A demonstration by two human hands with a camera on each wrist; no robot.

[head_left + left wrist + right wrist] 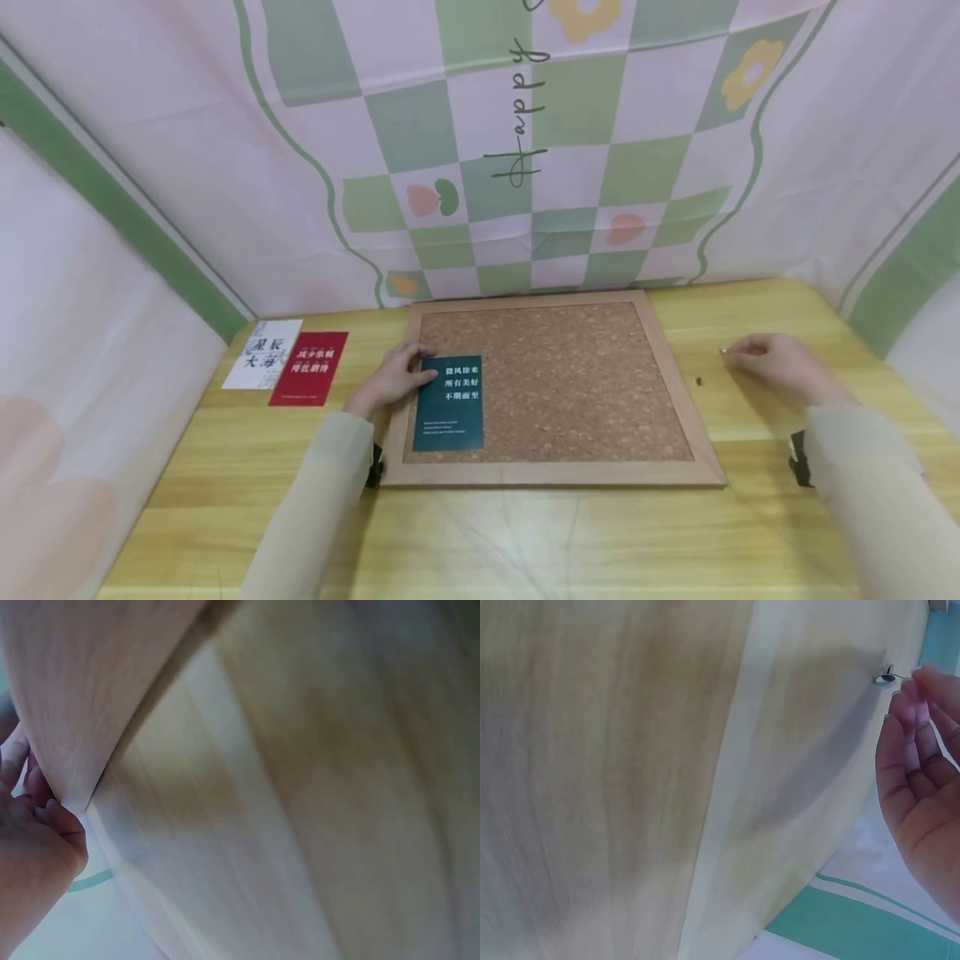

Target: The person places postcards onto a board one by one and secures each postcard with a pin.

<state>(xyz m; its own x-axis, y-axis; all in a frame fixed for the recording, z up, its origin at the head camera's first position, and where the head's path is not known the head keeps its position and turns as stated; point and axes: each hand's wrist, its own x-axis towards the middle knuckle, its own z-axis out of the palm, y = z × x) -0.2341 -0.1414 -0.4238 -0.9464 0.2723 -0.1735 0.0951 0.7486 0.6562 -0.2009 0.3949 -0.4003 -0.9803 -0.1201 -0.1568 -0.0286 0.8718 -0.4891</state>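
Observation:
A dark green card (448, 421) with white print lies upright at the left side of a wood-framed corkboard (570, 383). My left hand (390, 379) rests at the board's left edge, its thumb on the card's upper left and its index finger by the top edge. The left wrist view shows this hand (37, 832) beyond the frame (90, 682), with the card out of sight. Right of the board, my right hand (772, 360) pinches a small metal thumbtack (886, 678) by its thin pin, just above the table. Another small tack (699, 381) lies on the wood nearby.
Left of the board, a red card (309, 371) overlaps a white card (255, 367) on the wooden table (480, 542). A checked cloth (570, 167) hangs behind the table, with pale fabric at both sides.

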